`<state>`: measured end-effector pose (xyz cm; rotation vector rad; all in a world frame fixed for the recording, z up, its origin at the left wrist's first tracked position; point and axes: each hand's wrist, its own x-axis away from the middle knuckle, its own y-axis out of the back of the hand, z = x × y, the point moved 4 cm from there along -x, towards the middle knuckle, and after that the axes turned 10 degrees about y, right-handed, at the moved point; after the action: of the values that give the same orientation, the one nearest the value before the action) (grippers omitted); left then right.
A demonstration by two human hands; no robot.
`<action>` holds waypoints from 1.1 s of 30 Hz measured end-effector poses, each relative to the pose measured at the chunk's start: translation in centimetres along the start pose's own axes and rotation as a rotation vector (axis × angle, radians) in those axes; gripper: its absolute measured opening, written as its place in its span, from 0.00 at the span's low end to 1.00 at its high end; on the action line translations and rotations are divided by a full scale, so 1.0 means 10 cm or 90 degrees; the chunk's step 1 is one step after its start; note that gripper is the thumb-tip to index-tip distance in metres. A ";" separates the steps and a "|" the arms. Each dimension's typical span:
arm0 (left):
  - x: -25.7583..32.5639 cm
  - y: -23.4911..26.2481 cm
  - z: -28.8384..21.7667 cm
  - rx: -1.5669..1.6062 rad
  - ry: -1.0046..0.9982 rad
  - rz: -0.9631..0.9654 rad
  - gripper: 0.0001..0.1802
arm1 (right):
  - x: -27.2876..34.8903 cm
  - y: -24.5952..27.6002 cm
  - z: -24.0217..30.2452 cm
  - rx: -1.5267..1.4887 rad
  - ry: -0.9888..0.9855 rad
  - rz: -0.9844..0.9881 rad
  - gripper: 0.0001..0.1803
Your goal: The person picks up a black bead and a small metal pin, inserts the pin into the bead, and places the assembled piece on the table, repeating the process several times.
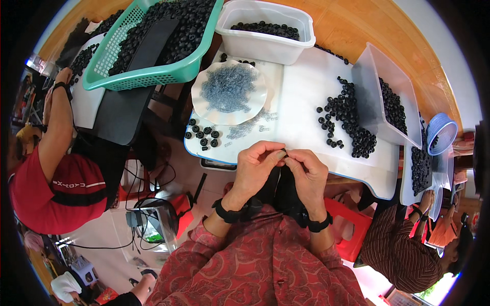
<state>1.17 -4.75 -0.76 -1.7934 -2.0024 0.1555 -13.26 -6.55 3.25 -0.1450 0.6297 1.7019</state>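
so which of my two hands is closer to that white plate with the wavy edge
Left. Your left hand is below the plate and slightly right of it in the picture; your right hand is farther right.

I count my two hands (255,171) at centre. There's one teal basket (148,76) upper left, one scalloped plate (259,97) upper centre, one blue basket (443,133) far right.

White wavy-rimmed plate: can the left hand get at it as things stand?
Likely yes: only low, loose grey pieces lie between the left hand and the plate, though that hand is occupied with a small dark piece.
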 end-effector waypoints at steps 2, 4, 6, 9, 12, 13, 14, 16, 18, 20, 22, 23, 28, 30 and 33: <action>-0.07 0.01 0.00 -0.025 0.001 -0.019 0.09 | -0.06 -0.01 -0.05 -0.002 -0.002 0.017 0.08; -0.14 0.01 -0.02 -0.061 -0.004 -0.024 0.09 | -0.07 -0.02 -0.21 0.007 -0.029 0.019 0.08; -0.22 0.01 -0.02 -0.096 -0.008 -0.029 0.09 | -0.09 -0.03 -0.33 0.010 -0.040 0.012 0.08; -0.32 0.03 0.04 -0.161 -0.010 -0.027 0.09 | -0.11 -0.06 -0.44 -0.001 -0.082 0.011 0.08; -0.39 0.03 0.11 -0.138 0.001 -0.016 0.09 | -0.11 -0.09 -0.51 -0.042 -0.129 0.001 0.10; -0.40 0.04 0.13 -0.114 0.009 -0.011 0.09 | -0.11 -0.09 -0.53 -0.070 -0.144 -0.014 0.11; -0.41 0.04 0.14 -0.090 0.018 -0.006 0.09 | -0.11 -0.08 -0.53 -0.071 -0.146 -0.016 0.11; -0.42 0.04 0.15 -0.067 0.028 -0.007 0.09 | -0.11 -0.08 -0.53 -0.065 -0.145 0.000 0.13; -0.44 0.04 0.15 -0.044 0.035 -0.007 0.08 | -0.12 -0.06 -0.54 -0.068 -0.148 -0.003 0.13; -0.45 0.04 0.16 -0.023 0.045 0.001 0.08 | -0.12 -0.06 -0.55 -0.071 -0.151 -0.006 0.12; -0.46 0.04 0.15 -0.027 0.051 -0.003 0.09 | -0.14 -0.06 -0.53 -0.056 -0.110 -0.010 0.12; -0.46 0.03 0.16 -0.030 0.056 -0.006 0.10 | -0.14 -0.06 -0.54 -0.056 -0.111 -0.011 0.12; -0.50 0.02 0.17 -0.016 0.057 -0.009 0.11 | -0.19 -0.03 -0.52 0.027 -0.015 -0.014 0.11; -0.51 0.01 0.14 -0.022 0.053 -0.007 0.11 | -0.21 0.00 -0.51 0.059 0.001 -0.014 0.11; -0.53 0.00 0.12 -0.099 0.058 -0.026 0.09 | -0.24 0.03 -0.51 0.091 0.026 -0.018 0.11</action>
<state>0.97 -9.59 -3.11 -1.8172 -2.0325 -0.0961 -14.16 -11.12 0.06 -0.0866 0.7736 1.6232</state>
